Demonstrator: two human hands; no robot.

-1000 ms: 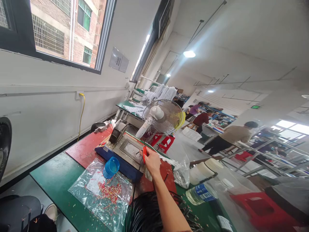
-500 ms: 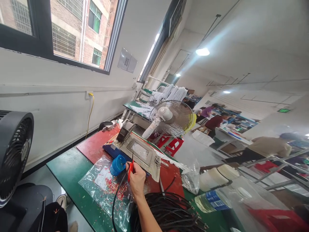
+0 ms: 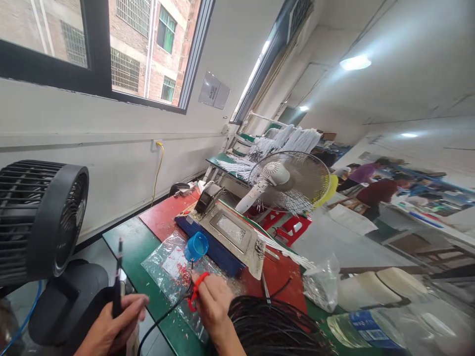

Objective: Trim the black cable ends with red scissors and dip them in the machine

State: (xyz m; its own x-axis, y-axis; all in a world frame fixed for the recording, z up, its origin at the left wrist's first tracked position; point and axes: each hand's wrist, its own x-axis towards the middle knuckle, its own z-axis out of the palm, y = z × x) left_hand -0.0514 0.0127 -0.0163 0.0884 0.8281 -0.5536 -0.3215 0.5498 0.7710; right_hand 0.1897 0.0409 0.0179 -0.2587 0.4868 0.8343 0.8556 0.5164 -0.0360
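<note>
My right hand is closed on a red-handled cutter and a thin black wire, low over a clear plastic sheet strewn with red scraps. At the bottom left, my left hand pinches the upright end of a black cable. A big bundle of black cables lies just right of my right wrist. Behind the sheet sit a blue cup and a solder pot with a metal top.
The green bench has a red mat. A black fan stands at left, a white fan behind the pot. A plastic bag and a bottle lie at right. Other people work in the background right.
My right hand drew back from the solder pot toward me with the cutter and wire. My left hand came into view holding a cable end. The view swung left.
</note>
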